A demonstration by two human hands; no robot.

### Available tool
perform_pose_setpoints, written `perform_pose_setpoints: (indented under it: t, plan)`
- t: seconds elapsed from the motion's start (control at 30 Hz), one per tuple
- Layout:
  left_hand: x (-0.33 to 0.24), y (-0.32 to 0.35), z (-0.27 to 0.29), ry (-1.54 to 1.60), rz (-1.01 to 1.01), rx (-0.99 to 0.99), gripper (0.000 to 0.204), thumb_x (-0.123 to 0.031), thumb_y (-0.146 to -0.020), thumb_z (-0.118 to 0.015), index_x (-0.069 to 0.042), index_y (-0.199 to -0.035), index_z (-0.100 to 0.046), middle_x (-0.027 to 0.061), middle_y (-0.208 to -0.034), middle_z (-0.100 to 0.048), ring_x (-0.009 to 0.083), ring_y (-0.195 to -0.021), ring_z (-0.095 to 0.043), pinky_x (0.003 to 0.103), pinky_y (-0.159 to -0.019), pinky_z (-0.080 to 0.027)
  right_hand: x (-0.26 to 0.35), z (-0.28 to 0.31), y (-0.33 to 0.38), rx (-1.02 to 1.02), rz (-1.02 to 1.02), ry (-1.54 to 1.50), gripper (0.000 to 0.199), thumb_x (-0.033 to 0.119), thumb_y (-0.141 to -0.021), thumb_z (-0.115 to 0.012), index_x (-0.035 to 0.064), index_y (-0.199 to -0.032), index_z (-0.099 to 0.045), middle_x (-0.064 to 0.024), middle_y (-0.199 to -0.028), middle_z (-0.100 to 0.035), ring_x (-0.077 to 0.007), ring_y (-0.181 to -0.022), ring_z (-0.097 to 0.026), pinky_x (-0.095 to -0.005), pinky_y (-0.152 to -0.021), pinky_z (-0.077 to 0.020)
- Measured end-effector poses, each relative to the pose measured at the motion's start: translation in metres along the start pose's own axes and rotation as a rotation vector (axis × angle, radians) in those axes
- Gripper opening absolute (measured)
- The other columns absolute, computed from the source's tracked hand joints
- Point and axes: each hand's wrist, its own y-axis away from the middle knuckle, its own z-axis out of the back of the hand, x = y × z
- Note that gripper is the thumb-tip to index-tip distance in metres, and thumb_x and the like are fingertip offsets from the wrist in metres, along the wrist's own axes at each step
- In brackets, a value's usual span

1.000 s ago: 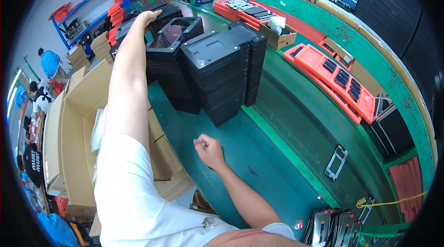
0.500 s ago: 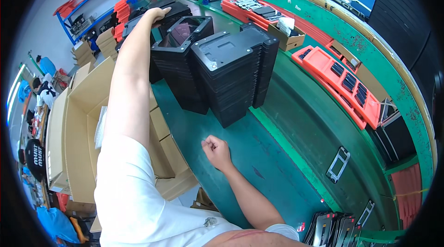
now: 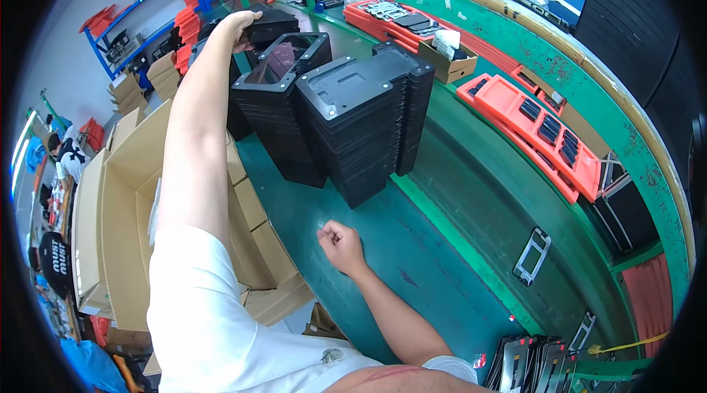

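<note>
My left arm is stretched far forward, and my left hand (image 3: 240,27) grips the near edge of a black plastic panel (image 3: 274,21) on the farthest stack. Its thumb side lies over the top while the other fingers curl lower down. Closer to me stands a tall stack of black frames (image 3: 287,150) with wide openings. Beside it, on the right, is a stack of black recessed panels (image 3: 361,157). My right hand (image 3: 342,247) rests on the green tabletop (image 3: 412,260) in front of these stacks, fingers curled in, with nothing visible in them.
Open cardboard boxes (image 3: 121,246) stand left of the table. A green channel on the right holds metal frames (image 3: 532,257). Orange trays (image 3: 537,135) with dark parts line the far side, near a small carton (image 3: 449,65). Flat dark parts (image 3: 526,363) stand at the lower right.
The view has shifted slightly, so the stacks sit a little more to the left. My left hand stays at the far stack, and my right hand remains curled on the table.
</note>
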Motion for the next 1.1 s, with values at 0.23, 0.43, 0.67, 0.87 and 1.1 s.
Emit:
perform_pose_setpoints:
  t: [0.23,0.43,0.67,0.87,1.1]
  plan:
    - [0.003,-0.022,-0.006,0.714,0.087,0.054,0.026,-0.037,-0.097,-0.07,-0.012,-0.099,-0.064,0.006,-0.084,-0.073,0.0285,-0.075,-0.074,0.047,-0.068,-0.063,0.0,-0.001,0.0,-0.002,0.004,0.008,0.025,0.009,-0.095,-0.067,0.0028,-0.074,-0.055,0.0005,-0.057,-0.05,-0.0043,-0.052,-0.042,-0.0273,-0.048,-0.0323]
    - [0.01,-0.023,-0.01,0.907,0.064,0.09,0.018,-0.025,-0.098,-0.068,-0.008,-0.105,-0.065,0.0098,-0.097,-0.075,0.0293,-0.083,-0.076,0.051,-0.075,-0.064,-0.002,-0.001,0.0,-0.018,0.034,0.018,0.024,0.01,-0.094,-0.068,0.0026,-0.075,-0.057,-0.0005,-0.056,-0.051,-0.0052,-0.051,-0.044,-0.028,-0.048,-0.0328]
    - [-0.01,0.037,0.049,0.858,-0.038,0.098,0.024,-0.026,-0.097,-0.07,-0.007,-0.109,-0.066,0.0116,-0.106,-0.076,0.0272,-0.083,-0.075,0.046,-0.078,-0.064,0.0,-0.002,0.002,-0.018,0.045,0.082,0.023,0.012,-0.093,-0.069,0.0023,-0.075,-0.058,-0.0025,-0.057,-0.054,-0.0071,-0.051,-0.046,-0.0293,-0.048,-0.0355]
    - [-0.004,0.161,0.061,0.591,-0.251,0.165,0.032,-0.032,-0.092,-0.077,-0.005,-0.107,-0.068,0.0133,-0.104,-0.076,0.0234,-0.086,-0.075,0.04,-0.081,-0.062,0.0,-0.003,0.002,-0.027,0.078,0.158,0.021,0.013,-0.093,-0.069,0.0021,-0.076,-0.061,-0.0029,-0.058,-0.056,-0.0076,-0.052,-0.049,-0.03,-0.05,-0.0384]
    - [0.013,0.2,0.039,0.585,-0.262,0.445,0.033,-0.033,-0.09,-0.079,-0.005,-0.105,-0.07,0.0127,-0.102,-0.076,0.0224,-0.087,-0.074,0.04,-0.082,-0.061,-0.012,0.001,0.004,0.005,0.087,0.035,0.02,0.012,-0.092,-0.07,0.0006,-0.078,-0.062,-0.002,-0.061,-0.058,-0.0058,-0.055,-0.049,-0.0283,-0.052,-0.0388]
